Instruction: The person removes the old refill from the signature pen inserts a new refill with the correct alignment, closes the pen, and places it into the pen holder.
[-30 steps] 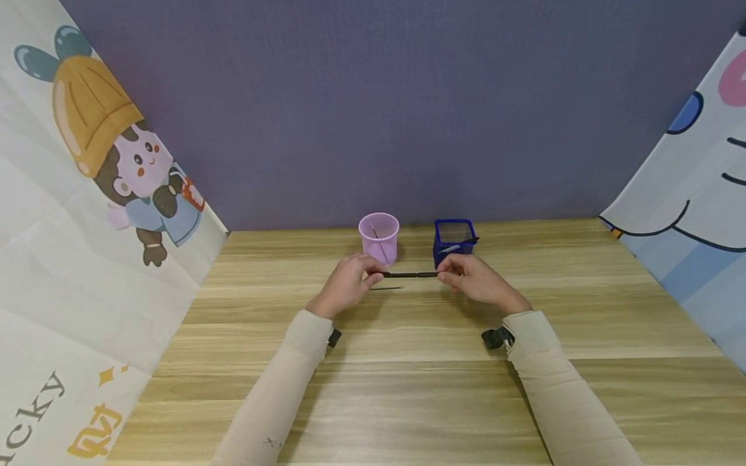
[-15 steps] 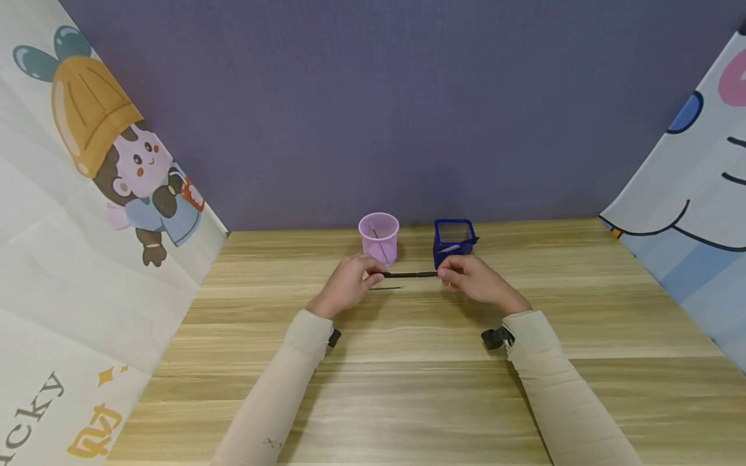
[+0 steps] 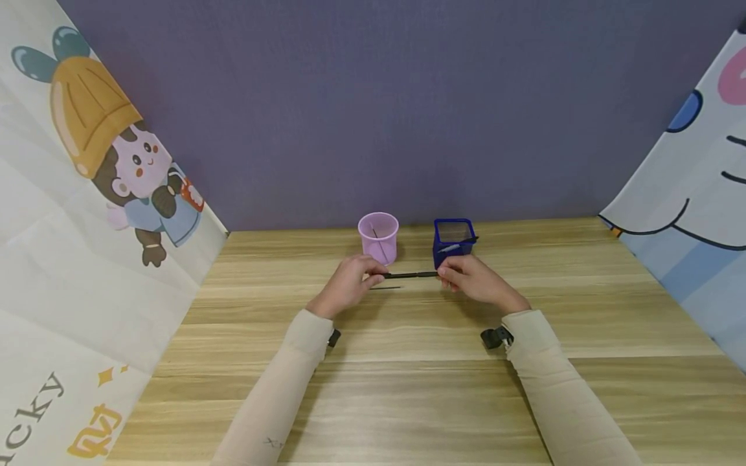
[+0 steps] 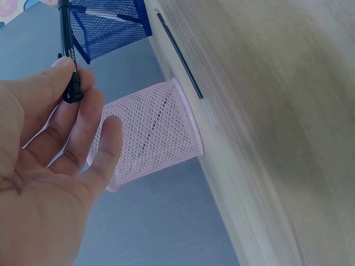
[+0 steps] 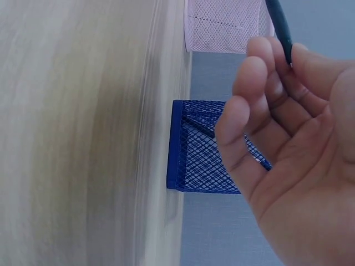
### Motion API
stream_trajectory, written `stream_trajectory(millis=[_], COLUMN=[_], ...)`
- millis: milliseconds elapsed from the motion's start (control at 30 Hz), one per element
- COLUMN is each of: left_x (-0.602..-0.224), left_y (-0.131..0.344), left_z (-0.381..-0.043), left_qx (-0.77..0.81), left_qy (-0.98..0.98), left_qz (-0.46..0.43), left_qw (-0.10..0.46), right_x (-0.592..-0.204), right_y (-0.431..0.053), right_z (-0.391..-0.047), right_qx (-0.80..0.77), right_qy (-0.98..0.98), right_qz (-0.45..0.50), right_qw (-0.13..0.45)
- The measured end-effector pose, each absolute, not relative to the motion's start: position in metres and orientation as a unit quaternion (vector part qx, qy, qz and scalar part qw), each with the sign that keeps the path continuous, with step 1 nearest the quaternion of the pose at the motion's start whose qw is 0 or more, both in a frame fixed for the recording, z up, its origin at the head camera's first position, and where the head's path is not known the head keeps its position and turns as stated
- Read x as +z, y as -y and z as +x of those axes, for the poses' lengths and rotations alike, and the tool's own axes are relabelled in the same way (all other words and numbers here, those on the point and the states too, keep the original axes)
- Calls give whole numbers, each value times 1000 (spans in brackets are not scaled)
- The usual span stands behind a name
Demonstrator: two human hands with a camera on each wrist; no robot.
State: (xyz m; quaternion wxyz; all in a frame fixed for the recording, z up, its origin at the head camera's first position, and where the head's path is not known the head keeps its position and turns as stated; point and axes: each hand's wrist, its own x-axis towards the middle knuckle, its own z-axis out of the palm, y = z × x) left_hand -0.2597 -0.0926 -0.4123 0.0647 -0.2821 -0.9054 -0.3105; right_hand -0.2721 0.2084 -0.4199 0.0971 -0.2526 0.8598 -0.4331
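A black pen (image 3: pixel 410 275) is held level above the table, stretched between both hands. My left hand (image 3: pixel 350 281) pinches one end of it between thumb and fingers; the blunt end (image 4: pixel 72 91) shows in the left wrist view. At the tapered other end, thumb and fingertips of my right hand (image 3: pixel 478 278) pinch it. A thin pen refill (image 4: pixel 180 55), dark with clear ends, lies on the table near the left hand. Behind the hands stand a pink mesh cup (image 3: pixel 379 239) with a thin dark stick in it and a blue square mesh holder (image 3: pixel 454 223) with a pen inside.
The wooden table (image 3: pixel 396 401) runs back to a purple-grey wall panel (image 3: pixel 396 116). Printed sheets with cartoon figures hang at the left (image 3: pixel 52 272) and right (image 3: pixel 688 207). Both containers stand close to the back panel.
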Motion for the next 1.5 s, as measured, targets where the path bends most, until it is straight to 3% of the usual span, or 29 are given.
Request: stream_trajectory(millis=[1500], left_x=[-411], left_y=[95], left_z=[-261], left_qx=[-301], left_qy=[910], left_qz=[-275], left_qw=[80], right_x=[-415], right_y=[-207], right_z=[-268], right_qx=[-461], right_qy=[-851], right_qz=[-228], right_qw=[103])
